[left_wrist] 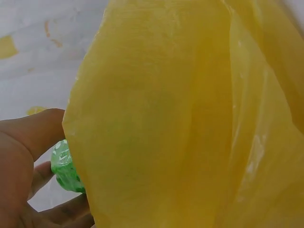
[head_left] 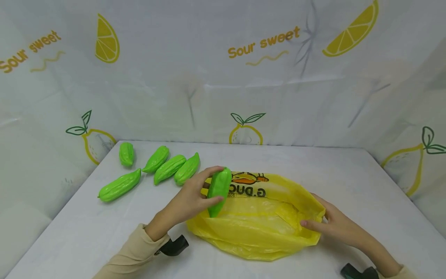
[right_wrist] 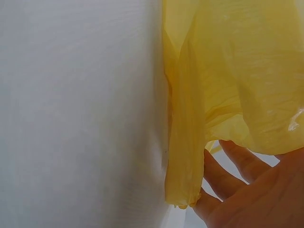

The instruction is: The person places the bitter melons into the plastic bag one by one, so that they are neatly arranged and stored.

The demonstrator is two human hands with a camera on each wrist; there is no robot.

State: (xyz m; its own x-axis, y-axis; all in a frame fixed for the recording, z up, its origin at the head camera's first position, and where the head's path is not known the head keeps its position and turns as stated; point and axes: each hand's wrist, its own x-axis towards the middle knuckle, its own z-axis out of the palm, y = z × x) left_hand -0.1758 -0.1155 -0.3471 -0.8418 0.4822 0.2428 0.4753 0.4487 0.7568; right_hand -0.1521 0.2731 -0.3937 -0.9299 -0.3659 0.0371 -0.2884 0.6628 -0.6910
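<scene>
My left hand (head_left: 189, 197) grips a glossy green bitter melon (head_left: 218, 190) between thumb and fingers, the melon standing nearly upright over the left part of a yellow plastic bag's mouth. In the left wrist view the bag (left_wrist: 156, 114) covers most of that melon, and only one green end (left_wrist: 67, 166) shows beside the fingers. At the bag's right end my right hand (head_left: 338, 223) holds the rim, thumb on the near side and fingers behind the plastic. The right wrist view has the bag's edge (right_wrist: 185, 142) hanging by the fingers of this hand (right_wrist: 251, 190).
Several more bitter melons lie at the table's back left, among them a lone one (head_left: 120, 186) nearest the left edge and a short-looking one (head_left: 126, 154) in the corner. A white cloth printed with lemons (head_left: 209, 69) rises behind the white table (head_left: 66, 236).
</scene>
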